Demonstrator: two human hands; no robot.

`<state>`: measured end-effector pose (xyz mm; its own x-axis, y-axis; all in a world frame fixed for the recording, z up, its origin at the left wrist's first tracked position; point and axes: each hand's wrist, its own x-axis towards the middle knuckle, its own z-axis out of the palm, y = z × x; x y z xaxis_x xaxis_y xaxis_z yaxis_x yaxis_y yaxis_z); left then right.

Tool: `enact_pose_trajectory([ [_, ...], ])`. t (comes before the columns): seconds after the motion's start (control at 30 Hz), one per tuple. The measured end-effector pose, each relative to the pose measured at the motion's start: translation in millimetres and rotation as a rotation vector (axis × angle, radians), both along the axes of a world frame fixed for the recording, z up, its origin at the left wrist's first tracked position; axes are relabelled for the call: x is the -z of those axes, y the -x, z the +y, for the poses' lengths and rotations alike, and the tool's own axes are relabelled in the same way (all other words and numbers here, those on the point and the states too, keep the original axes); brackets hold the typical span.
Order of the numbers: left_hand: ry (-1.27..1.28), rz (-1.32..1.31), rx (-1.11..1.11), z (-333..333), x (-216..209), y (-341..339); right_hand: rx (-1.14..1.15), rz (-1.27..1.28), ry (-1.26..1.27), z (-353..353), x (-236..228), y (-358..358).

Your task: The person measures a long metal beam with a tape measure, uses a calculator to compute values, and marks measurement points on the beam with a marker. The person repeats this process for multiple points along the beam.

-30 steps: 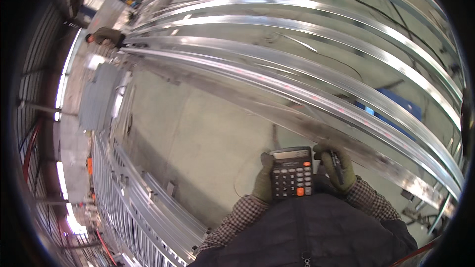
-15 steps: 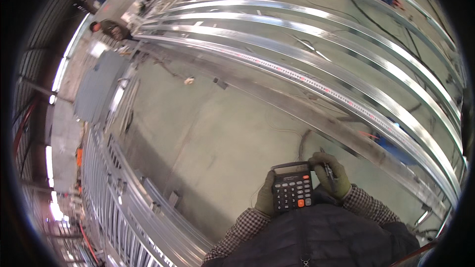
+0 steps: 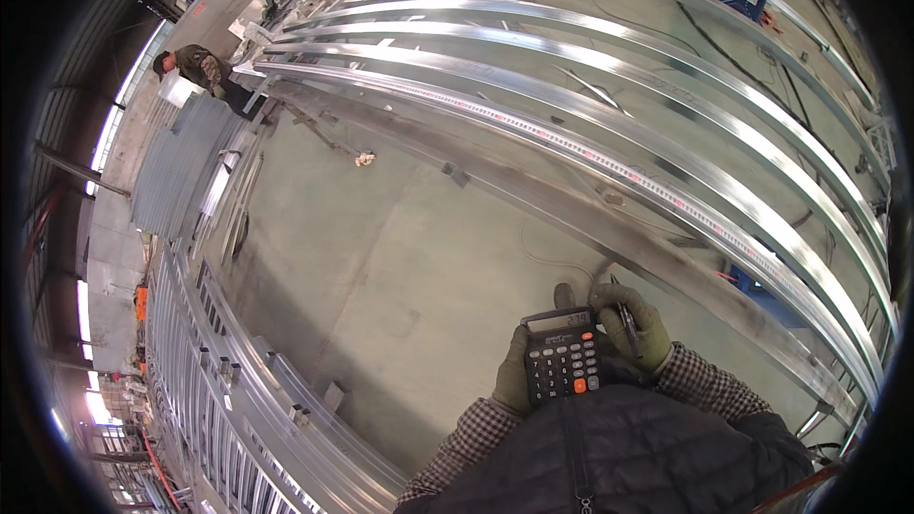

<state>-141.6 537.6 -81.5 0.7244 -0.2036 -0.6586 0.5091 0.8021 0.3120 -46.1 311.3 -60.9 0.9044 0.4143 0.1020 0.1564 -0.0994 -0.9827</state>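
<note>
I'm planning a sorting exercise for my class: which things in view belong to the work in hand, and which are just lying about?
Apparently part of the work:
black calculator, in the left hand
black pen, in the right hand
measuring tape, stretched out, probably

Seemingly just lying about:
pale scrap
grey sheets
stacked silver frames

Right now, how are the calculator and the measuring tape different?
The calculator is dark with grey and orange buttons, but the tape is pale with red marks. The calculator is short and chunky; the tape is a long, thin strip. The calculator is held in the left hand, while the tape lies along a shiny metal bar. Both have numbers on them.
</note>
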Motion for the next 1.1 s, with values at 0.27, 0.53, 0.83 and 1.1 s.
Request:
enact_pose_trajectory([
  [0.27,-0.098,-0.056,0.048,61,-27,-88,0.069,-0.079,-0.052,64,12,-79],
  [0.53,-0.087,-0.026,0.086,113,-29,-161,0.076,-0.053,-0.104,107,10,-143],
  [0.83,-0.059,-0.165,0.269,199,-29,-263,0.381,0.01,-0.309,177,13,-161],
  [1.1,-0.346,-0.277,0.334,281,-17,-348,0.566,0.068,-0.079,207,14,-143],
])
